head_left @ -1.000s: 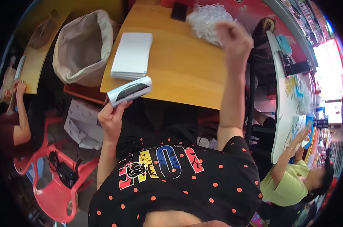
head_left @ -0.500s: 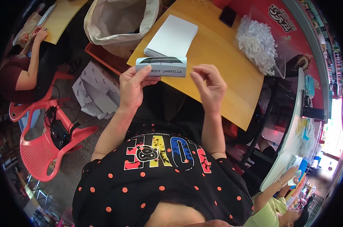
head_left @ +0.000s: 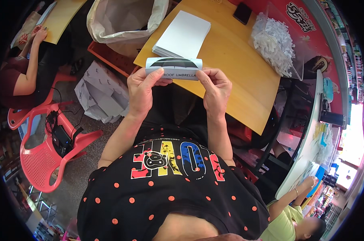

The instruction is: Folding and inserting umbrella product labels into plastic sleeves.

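Note:
A light-coloured printed paper sleeve (head_left: 174, 71), rolled or folded over and bearing a dark umbrella picture, is held up between my two hands in front of the table's near edge. My left hand (head_left: 141, 90) pinches its left end, thumb on the front and fingers behind. At the opposite end, my right hand (head_left: 216, 90) grips the corner between thumb and fingers. Just beyond the sleeve, a stack of white sheets (head_left: 184, 34) lies on the yellow wooden table (head_left: 238, 80). The sleeve's back side is hidden from view.
A clear bin (head_left: 299, 68) of white paper pieces (head_left: 273, 44) and a black phone (head_left: 242, 13) are on the table. Left of it stand a white sack (head_left: 95, 26), a red crate (head_left: 109, 57) and a red chair (head_left: 41, 162). Other people (head_left: 19, 82) sit left and lower right.
My right hand has moved left and down onto the sleeve's right end, from being apart beside it. My left hand keeps its hold, and the sleeve has shifted slightly.

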Demonstrator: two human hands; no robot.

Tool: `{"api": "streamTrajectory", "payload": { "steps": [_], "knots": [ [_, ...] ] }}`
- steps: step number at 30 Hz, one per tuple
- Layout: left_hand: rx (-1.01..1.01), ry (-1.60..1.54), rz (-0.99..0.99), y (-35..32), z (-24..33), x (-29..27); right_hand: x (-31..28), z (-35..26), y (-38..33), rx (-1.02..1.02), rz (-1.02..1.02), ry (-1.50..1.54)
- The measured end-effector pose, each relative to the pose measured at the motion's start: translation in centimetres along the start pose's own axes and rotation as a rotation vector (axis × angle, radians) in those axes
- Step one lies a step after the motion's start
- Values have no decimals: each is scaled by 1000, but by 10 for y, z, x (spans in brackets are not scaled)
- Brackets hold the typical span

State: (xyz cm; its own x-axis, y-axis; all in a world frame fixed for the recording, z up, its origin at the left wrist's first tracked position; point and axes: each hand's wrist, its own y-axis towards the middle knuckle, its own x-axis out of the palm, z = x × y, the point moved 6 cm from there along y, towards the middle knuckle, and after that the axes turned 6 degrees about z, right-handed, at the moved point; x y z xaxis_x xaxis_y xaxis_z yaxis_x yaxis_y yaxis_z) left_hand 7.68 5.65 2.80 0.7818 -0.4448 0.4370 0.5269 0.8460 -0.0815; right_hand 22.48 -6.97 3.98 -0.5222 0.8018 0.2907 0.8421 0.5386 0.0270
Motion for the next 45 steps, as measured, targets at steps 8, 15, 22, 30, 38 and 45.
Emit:
{"api": "streamTrajectory", "payload": {
  "steps": [8, 15, 22, 30, 38, 45],
  "knots": [
    [33, 24, 39, -1, -4, -2, -6, 20, 4, 139, -5, 70],
    [78, 125, -2, 1, -3, 4, 13, 11, -1, 348, -82, 169],
    [50, 145, -63, 0, -10, 15, 11, 28, -2, 280, -84, 240],
    [-258, -9, -171, 11, -24, 11, 3, 29, -4, 266, -93, 263],
    [-90, 289, -120, 9, -23, 11, 0, 34, -7, 324, -151, 237],
    [-79, 185, -96, 4, -22, 13, 0, 34, -8, 244, -121, 51]
  ]
}}
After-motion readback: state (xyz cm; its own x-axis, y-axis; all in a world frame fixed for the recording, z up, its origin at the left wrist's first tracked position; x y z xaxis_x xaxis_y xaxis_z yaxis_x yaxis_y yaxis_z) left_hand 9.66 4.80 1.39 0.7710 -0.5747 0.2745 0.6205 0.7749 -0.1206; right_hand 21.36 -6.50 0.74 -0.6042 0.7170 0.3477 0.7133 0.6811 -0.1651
